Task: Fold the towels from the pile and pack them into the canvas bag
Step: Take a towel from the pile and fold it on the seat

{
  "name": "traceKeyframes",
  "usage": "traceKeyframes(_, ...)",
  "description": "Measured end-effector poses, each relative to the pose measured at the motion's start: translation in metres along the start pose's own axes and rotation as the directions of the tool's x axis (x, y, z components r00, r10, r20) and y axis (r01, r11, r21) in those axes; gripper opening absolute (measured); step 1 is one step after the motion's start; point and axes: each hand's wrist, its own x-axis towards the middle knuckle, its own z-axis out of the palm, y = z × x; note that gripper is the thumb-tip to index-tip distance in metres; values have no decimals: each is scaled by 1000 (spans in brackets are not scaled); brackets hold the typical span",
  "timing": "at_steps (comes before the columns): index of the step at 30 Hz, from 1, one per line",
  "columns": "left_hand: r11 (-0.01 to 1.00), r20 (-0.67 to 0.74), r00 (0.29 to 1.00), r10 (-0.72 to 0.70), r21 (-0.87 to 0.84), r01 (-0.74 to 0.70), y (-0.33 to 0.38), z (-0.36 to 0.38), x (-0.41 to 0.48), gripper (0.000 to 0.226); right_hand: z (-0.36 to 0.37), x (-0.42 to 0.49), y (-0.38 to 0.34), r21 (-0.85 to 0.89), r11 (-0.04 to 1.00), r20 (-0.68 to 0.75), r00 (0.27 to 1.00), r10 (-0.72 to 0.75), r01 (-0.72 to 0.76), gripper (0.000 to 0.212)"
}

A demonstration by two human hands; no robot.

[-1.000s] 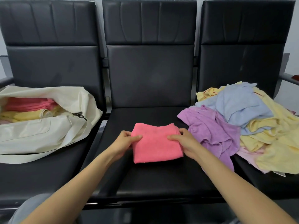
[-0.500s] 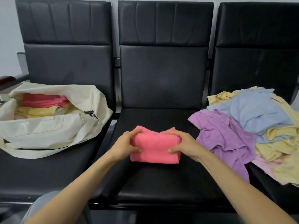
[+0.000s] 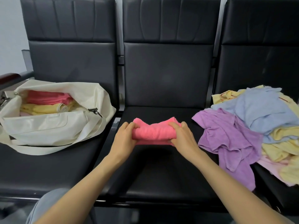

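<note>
Head view: the folded pink terry towel (image 3: 153,132) sits between the left hand (image 3: 125,137) and right hand (image 3: 182,136) (both grasp its ends) over the black middle seat (image 3: 161,175), bare toward its front edge.

The left hand (image 3: 124,138) and the right hand (image 3: 183,139) cover both ends of the pink towel (image 3: 153,132). The tips of their fingers (image 3: 176,125) go under it, out of sight. The canvas bag (image 3: 48,126) runs off the left edge, and its wall hides most of the folded towels (image 3: 48,101) inside. The metal bits (image 3: 6,96) at its left end are too blurry to tell. The pile (image 3: 258,123) is cut off on the right. A pale pink towel (image 3: 271,165) at its bottom only peeks out. The tops of the chairs (image 3: 168,70) are cut off. A grey leg (image 3: 47,206) at the bottom is blurry and cut off.
</note>
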Motion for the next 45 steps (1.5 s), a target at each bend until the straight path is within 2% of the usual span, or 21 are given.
traceKeyframes(2, 1000, -60, 998, 13, 5, -13, 3, -4, -1, 32, -3, 3, -4, 68, 997, -21, 999, 39, -38, 44)
traceKeyframes(5, 999, -93, 995, 22, 39, -18, 3, -13, -4, 24, -7, 2, -12, -8, 1000, -61, 998, -26, 26, 49)
traceKeyframes(7, 998, -73, 996, 55, 3, -55, -1, -22, -3, 26, -11, 2, -15, -66, 995, -72, 994, -84, 79, 53)
traceKeyframes(9, 989, -14, 993, 116, -91, -117, -3, -39, 0, 32, -15, 4, -18, -55, 993, -38, 994, -107, 105, 43)
traceKeyframes(10, 984, 31, 994, 108, -148, -102, -3, -51, 2, 34, -17, 7, -19, -25, 995, -3, 995, -101, 101, 38)
traceKeyframes(12, 963, 119, 993, 22, -268, 11, -1, -74, 6, 33, -22, 12, -26, 99, 992, 73, 993, -88, 81, 32)
traceKeyframes(14, 909, 124, 990, -70, -402, 115, -5, -91, 13, 25, -24, 18, -42, 331, 941, 104, 988, -115, 74, 28)
traceKeyframes(16, 821, 88, 987, -132, -549, 159, -16, -106, 20, 26, -23, 30, -65, 626, 780, 143, 981, -128, 10, 26)
traceKeyframes(17, 777, 82, 984, -157, -604, 174, -23, -113, 24, 28, -20, 40, -78, 720, 693, 154, 981, -119, -29, 28)
traceKeyframes(19, 726, 76, 975, -210, -655, 208, -39, -126, 33, 29, -6, 64, -106, 792, 606, 174, 980, -96, -82, 31)
traceKeyframes(23, 738, -56, 940, -337, -636, 226, -87, -149, 53, 34, 34, 103, -163, 729, 654, 301, 953, -41, -202, 36)
traceKeyframes(25, 786, -99, 931, -350, -573, 234, -118, -163, 64, 25, 58, 116, -192, 701, 672, 347, 937, -31, -237, 35)
traceKeyframes(27, 841, -105, 933, -344, -477, 256, -148, -178, 74, 10, 86, 130, -222, 685, 697, 334, 942, -42, -212, 31)
traceKeyframes(30, 813, -86, 898, -431, -470, 345, -195, -203, 90, 20, 120, 151, -273, 680, 701, 341, 939, -46, -213, 19)
traceKeyframes(32, 791, -47, 877, -477, -458, 406, -231, -220, 102, 24, 140, 167, -304, 716, 631, 435, 898, -69, -298, 21)
traceKeyframes(34, 828, -52, 874, -484, -351, 437, -267, -232, 115, 24, 162, 183, -329, 723, 580, 524, 845, -106, -375, 27)
traceKeyframes(37, 871, -94, 871, -482, -154, 466, -305, -237, 137, 27, 205, 206, -354, 686, 634, 563, 812, -153, -356, 32)
traceKeyframes(40, 897, -139, 889, -437, 1, 442, -341, -231, 154, 29, 242, 223, -370, 656, 701, 543, 820, -181, -280, 33)
traceKeyframes(43, 896, -194, 896, -399, 126, 426, -364, -226, 161, 22, 263, 240, -379, 688, 670, 516, 837, -181, -279, 33)
traceKeyframes(45, 863, -218, 918, -332, 321, 389, -373, -230, 165, 24, 276, 248, -385, 711, 643, 515, 834, -200, -285, 32)
